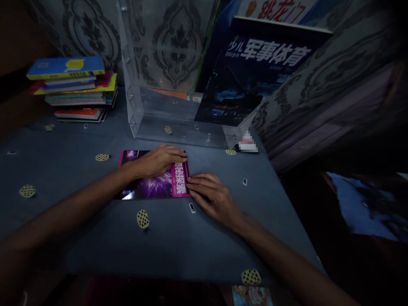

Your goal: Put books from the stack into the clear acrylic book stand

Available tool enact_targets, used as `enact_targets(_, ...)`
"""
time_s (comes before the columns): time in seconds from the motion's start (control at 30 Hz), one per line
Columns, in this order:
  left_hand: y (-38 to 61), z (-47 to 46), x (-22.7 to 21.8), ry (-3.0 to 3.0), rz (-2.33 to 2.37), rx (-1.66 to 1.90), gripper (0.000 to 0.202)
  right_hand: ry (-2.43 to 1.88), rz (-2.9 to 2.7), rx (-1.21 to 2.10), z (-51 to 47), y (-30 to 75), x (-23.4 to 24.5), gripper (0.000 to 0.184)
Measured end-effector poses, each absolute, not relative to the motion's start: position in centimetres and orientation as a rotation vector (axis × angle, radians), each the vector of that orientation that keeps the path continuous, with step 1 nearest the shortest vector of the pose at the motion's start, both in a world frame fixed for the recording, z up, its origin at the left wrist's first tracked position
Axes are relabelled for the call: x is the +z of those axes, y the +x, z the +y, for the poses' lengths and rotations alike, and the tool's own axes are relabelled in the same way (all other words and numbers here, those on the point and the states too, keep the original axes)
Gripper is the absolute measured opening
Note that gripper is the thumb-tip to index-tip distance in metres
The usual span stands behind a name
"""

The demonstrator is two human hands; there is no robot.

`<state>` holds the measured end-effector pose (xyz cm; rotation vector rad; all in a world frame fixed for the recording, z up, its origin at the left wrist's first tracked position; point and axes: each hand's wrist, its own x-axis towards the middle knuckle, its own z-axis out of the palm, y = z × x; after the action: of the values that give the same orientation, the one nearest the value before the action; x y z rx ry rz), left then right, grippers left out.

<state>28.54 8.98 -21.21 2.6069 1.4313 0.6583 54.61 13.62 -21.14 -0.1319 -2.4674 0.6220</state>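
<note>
A purple and magenta book [149, 185] lies flat on the grey-blue tablecloth [95, 225]. My left hand [161, 158] rests on top of the book near its far right corner, fingers together and lying flat. My right hand [212, 196] lies on the cloth at the book's right edge, its fingertips touching that edge, fingers stretched out.
A clear acrylic box [172, 72] stands at the back, with a large dark blue book [255, 72] leaning in it. A stack of several books [75, 87] sits at the back left. The table's right edge drops off beside my right arm.
</note>
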Motion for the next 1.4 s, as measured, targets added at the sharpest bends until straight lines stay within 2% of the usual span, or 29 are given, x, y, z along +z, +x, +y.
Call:
enact_targets(0.37, 28.6, 9.0, -20.3, 2.582, 1.388, 0.621, 0.041, -0.161, -2.438, 0.740, 13.8, 54.7, -21.4, 0.024)
enact_targets(0.63, 29.1, 8.3, -19.3, 2.631, 1.418, 0.424, 0.049, -0.148, -2.438, 0.776, 14.1, 54.6, -21.1, 0.023)
enact_targets(0.9, 29.5, 7.5, -18.4, 2.532, 1.278, 0.430, 0.047, -0.125, -2.483, 0.701, 13.9, 55.1, -21.2, 0.025)
enact_targets(1.07, 30.3, 7.1, -18.0, 2.618, 1.359, 0.310, 0.049, -0.133, -2.537, 0.651, 13.8, 55.3, -21.0, 0.027)
enact_targets(1.4, 31.3, 5.2, -17.8, 2.603, 1.363, 0.275, 0.046, -0.077, -2.644, 0.357, 12.7, 56.9, -21.2, 0.027)
